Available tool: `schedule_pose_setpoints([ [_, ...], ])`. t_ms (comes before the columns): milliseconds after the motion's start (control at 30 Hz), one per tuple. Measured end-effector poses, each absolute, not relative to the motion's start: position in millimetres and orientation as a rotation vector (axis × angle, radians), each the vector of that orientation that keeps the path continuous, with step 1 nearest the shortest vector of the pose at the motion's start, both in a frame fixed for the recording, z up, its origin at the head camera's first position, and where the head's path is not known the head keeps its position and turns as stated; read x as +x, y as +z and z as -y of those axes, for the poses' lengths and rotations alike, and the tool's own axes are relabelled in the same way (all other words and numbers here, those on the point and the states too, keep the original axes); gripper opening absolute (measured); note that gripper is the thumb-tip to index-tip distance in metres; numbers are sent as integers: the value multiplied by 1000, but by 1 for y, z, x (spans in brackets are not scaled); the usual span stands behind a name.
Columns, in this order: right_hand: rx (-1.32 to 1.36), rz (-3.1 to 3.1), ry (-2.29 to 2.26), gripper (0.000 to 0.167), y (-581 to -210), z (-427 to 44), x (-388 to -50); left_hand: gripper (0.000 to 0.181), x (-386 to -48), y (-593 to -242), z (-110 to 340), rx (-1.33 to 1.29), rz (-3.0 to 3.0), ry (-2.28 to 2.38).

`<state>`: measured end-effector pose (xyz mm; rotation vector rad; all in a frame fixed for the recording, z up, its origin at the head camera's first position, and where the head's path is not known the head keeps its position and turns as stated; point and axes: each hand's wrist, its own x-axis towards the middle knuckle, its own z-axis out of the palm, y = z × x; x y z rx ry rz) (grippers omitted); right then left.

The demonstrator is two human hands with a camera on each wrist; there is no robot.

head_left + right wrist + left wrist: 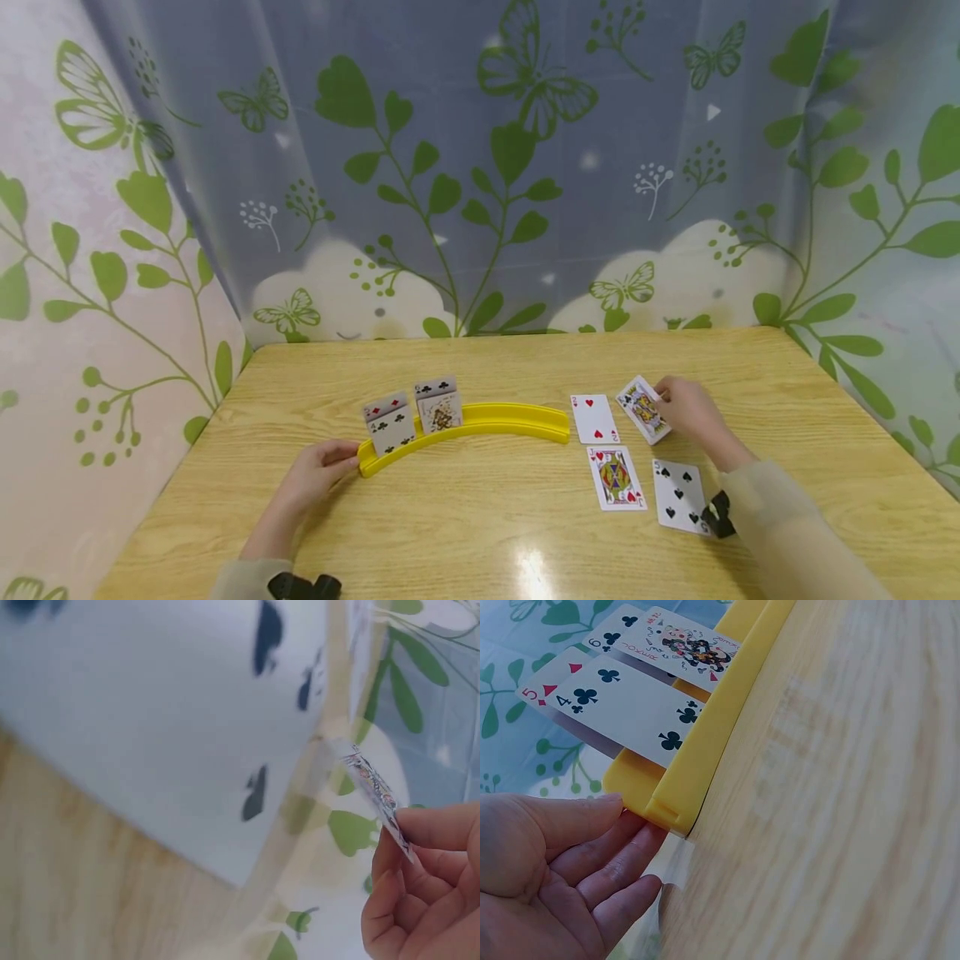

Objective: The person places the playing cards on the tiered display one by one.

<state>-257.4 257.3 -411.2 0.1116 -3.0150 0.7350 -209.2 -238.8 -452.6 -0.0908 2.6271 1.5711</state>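
Note:
Thumb and fingers of my left hand (315, 471) (562, 877) pinch the near left end of a curved yellow card rack (517, 427) (720, 735). In its left half stand a four of clubs (392, 432) (622, 709) before a five of diamonds (386, 405) (531, 688), and a joker (441, 413) (679, 645) before a six of clubs (435, 387) (604, 634). At the right, my right hand (693, 412) (427, 889) pinches a face card (642, 410) (371, 784) by its edge, tilted in the right wrist view.
A two of hearts (594, 419), a jack of hearts (617, 478) and a five of spades (677, 493) (150, 712) lie face up on the wooden table (450, 533), right of the rack. A patterned curtain (465, 208) hangs behind the table.

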Motion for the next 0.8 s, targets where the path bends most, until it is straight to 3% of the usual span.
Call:
schedule_pose_setpoints([
  [800,281,2741,1018,8,-391,-196,-244,23,-209,-451,238,-71,-2629,1586],
])
